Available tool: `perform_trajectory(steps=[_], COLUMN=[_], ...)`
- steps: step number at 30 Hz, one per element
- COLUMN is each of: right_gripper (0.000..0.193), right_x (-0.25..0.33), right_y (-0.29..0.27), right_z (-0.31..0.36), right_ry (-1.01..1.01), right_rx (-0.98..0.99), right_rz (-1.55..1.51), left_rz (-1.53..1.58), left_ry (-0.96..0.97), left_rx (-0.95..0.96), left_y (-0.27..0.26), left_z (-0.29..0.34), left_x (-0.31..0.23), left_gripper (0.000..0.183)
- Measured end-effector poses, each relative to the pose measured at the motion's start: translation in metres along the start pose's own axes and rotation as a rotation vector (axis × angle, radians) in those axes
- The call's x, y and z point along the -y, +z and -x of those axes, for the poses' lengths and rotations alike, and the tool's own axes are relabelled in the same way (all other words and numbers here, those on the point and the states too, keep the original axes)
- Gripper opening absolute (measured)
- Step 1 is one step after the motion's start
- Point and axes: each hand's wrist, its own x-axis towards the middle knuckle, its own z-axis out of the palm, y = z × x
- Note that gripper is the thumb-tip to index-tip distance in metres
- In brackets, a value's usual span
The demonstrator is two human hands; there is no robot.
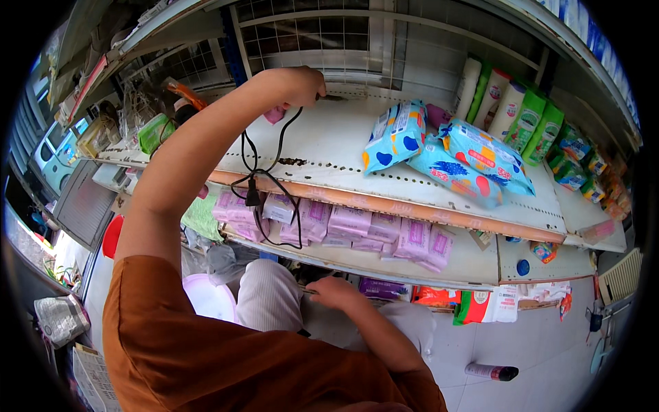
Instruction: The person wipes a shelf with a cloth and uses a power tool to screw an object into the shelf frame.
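the person's left hand is curled at upper centre, its pinch unclear, by a thin black plug-ended cord hanging left of centre across the white metal shelf and lilac rectangular packs, blue plastic packets lying right, the right hand, closure unclear, lower centre.

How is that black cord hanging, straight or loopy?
Loopy: the black cord hangs in loose loops below the left hand, bunched together in the middle.
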Motion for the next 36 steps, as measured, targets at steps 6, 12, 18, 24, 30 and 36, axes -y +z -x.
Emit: perform_trajectory(steps=[6,12,18,24,30,36], right_gripper=[0.039,0.036,0.040,0.040,0.037,0.036], right_x=[-0.003,0.004,-0.006,-0.003,-0.004,-0.005], right_y=[0.000,-0.001,0.011,0.007,0.012,0.011], right_z=[-0.006,0.005,-0.004,0.000,-0.004,-0.002], right_ry=[0.020,-0.013,-0.014,0.013,-0.027,-0.009], right_rx=[0.056,-0.001,0.022,0.055,0.020,0.017], right_rz=[0.003,-0.003,0.012,-0.014,0.013,-0.003], left_rz=[0.086,-0.001,0.023,-0.011,0.032,0.062], left_ry=[-0.077,0.040,-0.094,0.036,-0.011,0.048], left_rx=[0.035,-0.082,-0.009,-0.119,-0.088,-0.070], left_y=[-0.006,0.018,0.005,0.018,0.009,0.021], left_z=[0.008,-0.003,0.014,0.027,0.028,0.022], left_x=[-0.015,0.006,-0.017,-0.009,-0.024,0.003], left_gripper=[0.043,0.041,0.041,0.041,0.040,0.040])
